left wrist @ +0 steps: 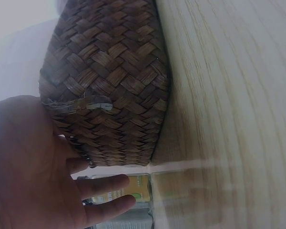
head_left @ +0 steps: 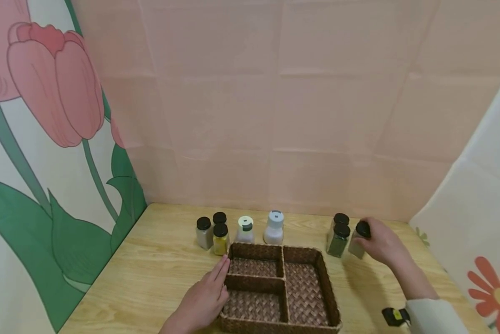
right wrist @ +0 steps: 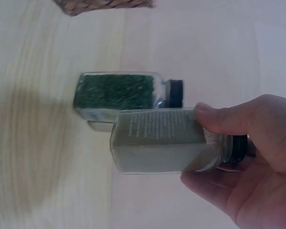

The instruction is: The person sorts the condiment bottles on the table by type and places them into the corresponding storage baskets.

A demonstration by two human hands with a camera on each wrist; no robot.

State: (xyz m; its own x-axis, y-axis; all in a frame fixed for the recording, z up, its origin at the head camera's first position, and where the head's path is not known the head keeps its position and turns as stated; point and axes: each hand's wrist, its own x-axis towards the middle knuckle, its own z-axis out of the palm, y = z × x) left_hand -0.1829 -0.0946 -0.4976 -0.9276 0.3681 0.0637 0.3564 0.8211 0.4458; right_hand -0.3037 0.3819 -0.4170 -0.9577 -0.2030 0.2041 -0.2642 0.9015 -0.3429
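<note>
My right hand (head_left: 381, 243) grips a square glass spice jar (right wrist: 157, 140) near its black cap; pale grey-beige powder fills it and small print covers one face. Beside it stands a jar of green flakes (head_left: 337, 243), with another black-capped jar (head_left: 341, 218) partly hidden behind. My left hand (head_left: 206, 294) lies along the left side of a brown woven basket (head_left: 312, 328) with three compartments, fingers extended. In the left wrist view those fingers (left wrist: 107, 186) reach past the basket's corner, and a yellow-labelled jar shows behind them.
At the back left stand a yellow-filled jar (head_left: 221, 241), a whitish jar (head_left: 204, 234) and a black-capped one (head_left: 219, 217). Two white bottles (head_left: 274, 227) (head_left: 245, 230) stand behind the basket. A black strap device (head_left: 394, 317) sits by the right sleeve. Cloth walls border the wooden table (head_left: 150, 260).
</note>
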